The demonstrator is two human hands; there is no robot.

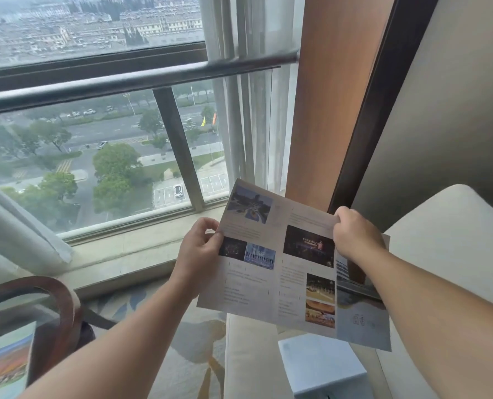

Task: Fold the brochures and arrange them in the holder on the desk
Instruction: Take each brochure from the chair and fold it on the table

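Two hands hold the open brochure (282,272) in the air by the window (95,139). The left hand (199,249) pinches its left edge, the right hand (354,237) its top. Matching edges first should give a neat fold.

The left hand (202,249) and right hand (357,237) are shown bare (ungloved); both forearms are seen uncovered up to the frame edge.

High-rise hotel-like room: city-view window (95,156), sheer curtain (248,125), armchair (455,226)
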